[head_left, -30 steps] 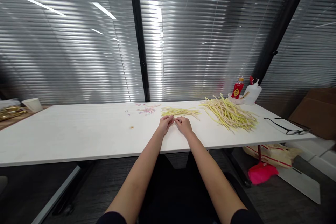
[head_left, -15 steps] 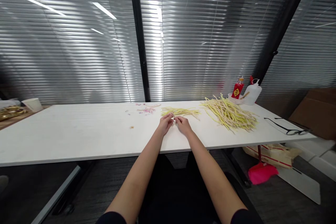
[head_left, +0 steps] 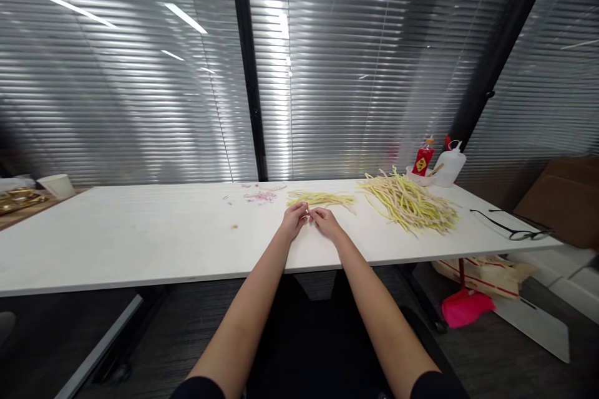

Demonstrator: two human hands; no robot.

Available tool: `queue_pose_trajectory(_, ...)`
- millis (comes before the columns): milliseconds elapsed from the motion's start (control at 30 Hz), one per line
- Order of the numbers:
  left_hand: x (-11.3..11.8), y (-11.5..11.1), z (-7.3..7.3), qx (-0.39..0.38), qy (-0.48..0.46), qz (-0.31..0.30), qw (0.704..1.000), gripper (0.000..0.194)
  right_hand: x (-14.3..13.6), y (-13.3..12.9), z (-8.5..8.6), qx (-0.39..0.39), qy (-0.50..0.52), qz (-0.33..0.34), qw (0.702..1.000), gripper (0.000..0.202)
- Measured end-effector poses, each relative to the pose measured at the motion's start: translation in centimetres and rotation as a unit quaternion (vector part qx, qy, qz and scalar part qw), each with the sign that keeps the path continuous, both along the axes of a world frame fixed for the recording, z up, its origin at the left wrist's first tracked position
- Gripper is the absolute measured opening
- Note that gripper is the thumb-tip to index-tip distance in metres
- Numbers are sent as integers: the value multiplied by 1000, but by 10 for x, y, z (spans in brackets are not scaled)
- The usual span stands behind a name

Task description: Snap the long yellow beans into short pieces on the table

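Above the white table, my left hand [head_left: 294,219] and my right hand [head_left: 326,222] meet with their fingertips almost together. Both hands are closed in a pinch around something small and pale, too small to make out. Just behind them lies a thin bunch of pale yellow stems [head_left: 333,198]. To the right spreads a larger pile of long yellow-green stems [head_left: 407,202]. Left of my hands is a loose scatter of small pink and purple loops [head_left: 262,197] that look like rubber bands.
On the white table [head_left: 140,230] stand a red bottle [head_left: 423,158] and a white squeeze bottle [head_left: 449,165] at the back right. Black-framed glasses [head_left: 520,235] lie near the right edge. A paper cup [head_left: 57,186] stands at the far left. Blinds [head_left: 327,75] cover the windows behind.
My fingers have shifted very slightly at the pinch, while both hands stay in nearly the same place. The stems and loops lie as before.
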State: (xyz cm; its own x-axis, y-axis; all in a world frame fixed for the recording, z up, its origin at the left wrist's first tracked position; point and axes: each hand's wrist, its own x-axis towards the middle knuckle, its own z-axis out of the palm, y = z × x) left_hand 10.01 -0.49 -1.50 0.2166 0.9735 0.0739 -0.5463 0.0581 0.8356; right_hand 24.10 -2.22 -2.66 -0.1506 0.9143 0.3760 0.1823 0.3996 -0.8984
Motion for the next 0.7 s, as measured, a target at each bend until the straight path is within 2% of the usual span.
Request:
queue_pose_trajectory(133, 0, -2, 3, -21, 5, 23, 999, 34, -1, 2, -2, -3, 32, -17, 999, 35)
queue_pose_trajectory(267, -1, -2, 3, -32, 2, 11, 999, 31, 0, 5, -6, 9, 45, -28, 999, 32)
queue_pose_trajectory(467, -5, 0, 0, -34, 33, 5, 999, 26, 0, 8, -9, 43, 30, -91, 994, 29)
queue_pose_trajectory(700, -3, 0, 0, -29, 36, 19, 999, 28, 0, 6, -6, 46, 15, -97, 994, 30)
